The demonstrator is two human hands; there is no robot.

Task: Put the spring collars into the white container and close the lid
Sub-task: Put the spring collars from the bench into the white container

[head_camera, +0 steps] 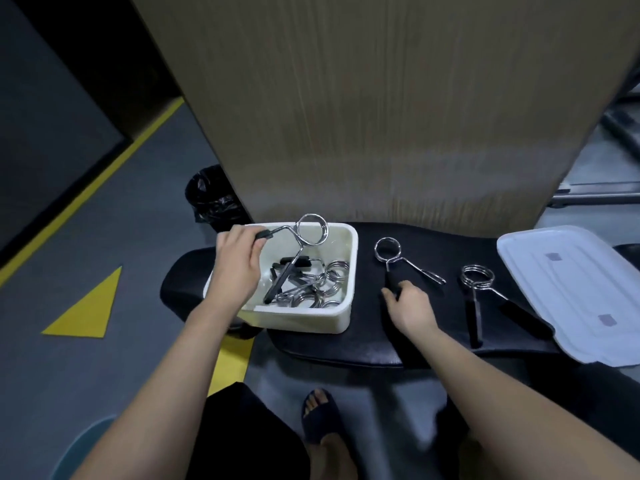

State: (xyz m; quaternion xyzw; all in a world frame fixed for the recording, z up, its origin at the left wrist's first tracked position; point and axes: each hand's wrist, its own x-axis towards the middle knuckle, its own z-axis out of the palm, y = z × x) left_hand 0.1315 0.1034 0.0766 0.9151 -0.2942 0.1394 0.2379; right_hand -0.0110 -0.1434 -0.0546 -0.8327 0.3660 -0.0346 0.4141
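A white container (pixel 341 271) stands on the left end of a black padded bench (pixel 433 344), with several chrome spring collars (pixel 318 287) lying inside. My left hand (pixel 237 263) grips the black handle of a spring collar (pixel 310 229) held over the container, its other handle pointing down into it. My right hand (pixel 410 304) closes on the black handle of a second collar (pixel 388 250) lying on the bench. A third collar (pixel 476 277) lies further right. The white lid (pixel 575 289) rests flat at the bench's right end.
A tall wood-grain panel (pixel 381 116) rises behind the bench. A black bin with a bag (pixel 211 195) stands on the floor behind the container. Yellow floor markings (pixel 86 306) lie to the left. My sandalled foot (pixel 322 420) is under the bench edge.
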